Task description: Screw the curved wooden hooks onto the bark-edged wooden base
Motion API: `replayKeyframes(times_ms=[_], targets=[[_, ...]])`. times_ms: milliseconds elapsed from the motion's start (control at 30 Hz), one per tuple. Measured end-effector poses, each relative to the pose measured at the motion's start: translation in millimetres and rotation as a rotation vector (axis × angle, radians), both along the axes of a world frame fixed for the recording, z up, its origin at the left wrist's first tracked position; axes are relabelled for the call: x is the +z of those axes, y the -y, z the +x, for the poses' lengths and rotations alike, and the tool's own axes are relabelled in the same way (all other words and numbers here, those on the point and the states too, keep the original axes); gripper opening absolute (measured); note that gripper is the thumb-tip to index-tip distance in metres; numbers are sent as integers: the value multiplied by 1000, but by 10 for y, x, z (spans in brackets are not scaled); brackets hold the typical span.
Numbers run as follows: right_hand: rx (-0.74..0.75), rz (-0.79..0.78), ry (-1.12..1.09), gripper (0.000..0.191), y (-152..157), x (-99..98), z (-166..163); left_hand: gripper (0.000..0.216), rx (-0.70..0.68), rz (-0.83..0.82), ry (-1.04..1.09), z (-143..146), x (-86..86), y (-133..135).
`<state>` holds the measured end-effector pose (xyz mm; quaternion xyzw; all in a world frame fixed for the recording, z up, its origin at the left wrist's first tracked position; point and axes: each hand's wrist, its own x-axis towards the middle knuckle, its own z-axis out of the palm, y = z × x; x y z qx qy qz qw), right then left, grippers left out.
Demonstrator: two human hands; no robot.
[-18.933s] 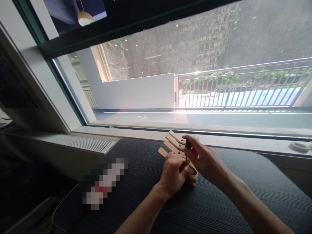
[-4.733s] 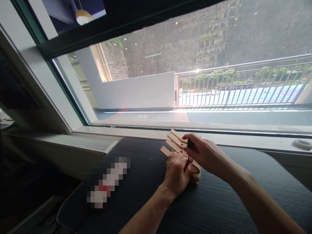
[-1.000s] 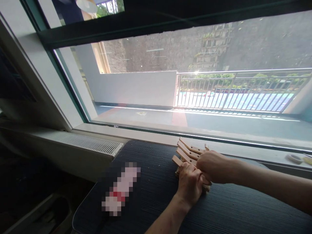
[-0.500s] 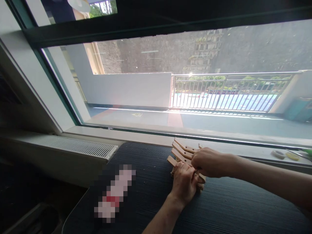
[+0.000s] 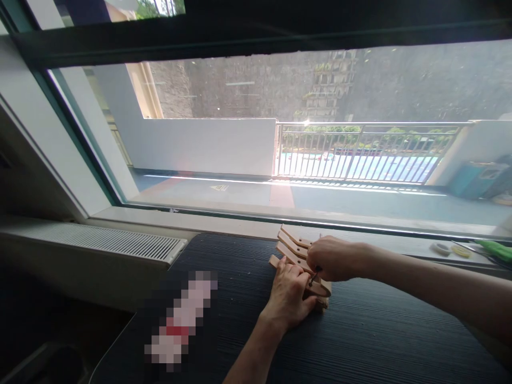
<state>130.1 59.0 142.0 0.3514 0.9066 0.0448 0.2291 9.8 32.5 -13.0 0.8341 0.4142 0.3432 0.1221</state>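
Note:
A light wooden piece (image 5: 295, 250) with several bent slats and small dark holes stands on the dark table. My left hand (image 5: 288, 290) is closed over its near slat, fingers on top and thumb towards the near right end. Above that slat, my right hand (image 5: 330, 260) is in a fist around a thin screwdriver-like tool (image 5: 314, 278). Its metal shaft points down to the slat's rounded end, beside my left fingers. The fist hides most of the tool's handle, and my hands cover part of the wooden piece.
On the dark wood-grain table (image 5: 232, 341) a blurred-out pinkish item (image 5: 182, 320) lies to the left. A window sill (image 5: 224, 221) runs behind, with tape rolls (image 5: 441, 248) and a green-handled tool (image 5: 494, 249) at the right. A white radiator (image 5: 120, 242) stands left of the table.
My left fingers have shifted left and loosened from the right fist, so the tool's shaft and the slat's rounded end now show. The view has moved slightly to the right.

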Motion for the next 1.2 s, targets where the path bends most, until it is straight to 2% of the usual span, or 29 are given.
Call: replayKeyframes(times_ms=[200,333,433,567,733,867,1000,1200], targets=[[2,15,56,18,20,-31,-117,11,122,15,64,119,-32,8],[-111,-61,-36,17,-59,-76,-87,5,170,29,84,181,-86,7],[-165,-84,-68,19,-54,-25,-62,5,182,38,115,197,-111,4],[-87,-7,-4,15,97,55,-90,7,187,46,143,207,-124,3],[73,21,-34,18,167,-16,-136,7,201,50,133,210,-125,3],[-57,0,-62,15,70,-45,-122,6,196,61,125,205,-127,-3],[-186,-21,-79,20,27,25,-81,6,193,59,129,204,-135,-11],[-30,17,22,19,85,87,-84,6,189,56,153,208,-128,-15]])
